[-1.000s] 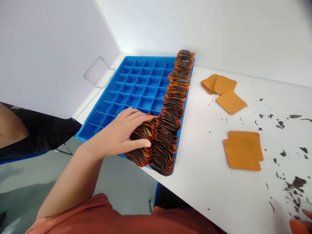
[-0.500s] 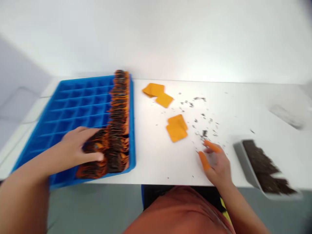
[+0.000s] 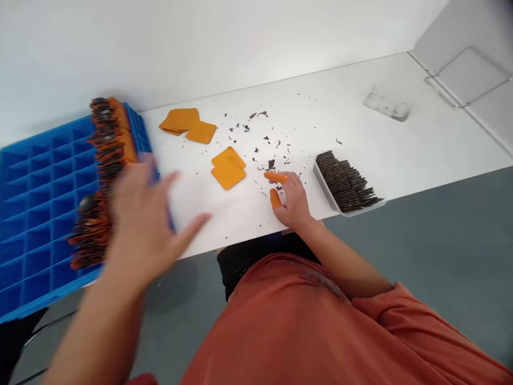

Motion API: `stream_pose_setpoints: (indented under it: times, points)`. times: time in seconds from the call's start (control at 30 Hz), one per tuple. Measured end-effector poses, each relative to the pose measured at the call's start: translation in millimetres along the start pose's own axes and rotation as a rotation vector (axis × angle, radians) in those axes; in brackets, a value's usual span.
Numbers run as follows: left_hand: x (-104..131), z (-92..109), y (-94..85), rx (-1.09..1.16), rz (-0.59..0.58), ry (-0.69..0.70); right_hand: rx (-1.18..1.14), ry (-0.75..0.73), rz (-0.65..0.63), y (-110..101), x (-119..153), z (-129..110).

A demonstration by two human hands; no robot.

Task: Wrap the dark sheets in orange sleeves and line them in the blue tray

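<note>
My left hand (image 3: 148, 224), smeared by motion, is over the right edge of a blue compartment tray (image 3: 38, 262). Its thumb and fingers are spread, with nothing seen in them. Rows of orange squares with dark flakes or sheets (image 3: 108, 160) fill the tray's right side, partly hidden by this hand. My right hand (image 3: 294, 200) rests by the white table's front, orange finger cots on thumb and forefinger. Those two tips are apart with nothing visible between them. Left of it lie loose orange squares (image 3: 228, 171); to its right stands a clear tub (image 3: 326, 187) of thin dark brown sheets (image 3: 344, 184).
More orange squares (image 3: 180, 120) lie near the wall. Dark crumbs (image 3: 271, 164) are scattered over the white table (image 3: 433, 144). A whitish clear plastic piece (image 3: 388, 105) lies at the back right, near a wire bracket (image 3: 471, 101) on the side wall.
My left hand has come off the filled rows in the tray and moved right, fingers spreading. The view has turned right. My right hand stays by the crumbs, its fingers still apart.
</note>
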State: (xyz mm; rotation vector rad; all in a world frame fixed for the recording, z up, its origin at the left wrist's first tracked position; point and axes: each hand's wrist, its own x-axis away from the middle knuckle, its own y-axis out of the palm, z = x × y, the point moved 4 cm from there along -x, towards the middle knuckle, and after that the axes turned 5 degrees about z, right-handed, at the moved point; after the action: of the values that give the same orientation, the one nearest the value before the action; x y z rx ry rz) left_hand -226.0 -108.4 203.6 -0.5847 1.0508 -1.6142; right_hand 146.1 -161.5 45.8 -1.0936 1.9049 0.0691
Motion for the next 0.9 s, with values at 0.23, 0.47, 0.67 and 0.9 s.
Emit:
stream_pose_setpoints:
  times: [0.23, 0.47, 0.67, 0.9]
  points:
    - [-98, 61, 190.7, -0.053, 0.045, -0.075, -0.025, 0.038, -0.008, 1, 4, 3]
    - [-112, 17, 216.8, 0.023, 0.194, -0.062, -0.025, 0.028, 0.035, 4, 4, 4]
    - [-116, 5, 219.3, 0.349, 0.315, 0.037, -0.053, 0.101, -0.001, 5, 4, 7]
    - [-119, 7, 222.6, 0.424, 0.324, 0.085, -0.025, 0.09, 0.036, 2, 4, 6]
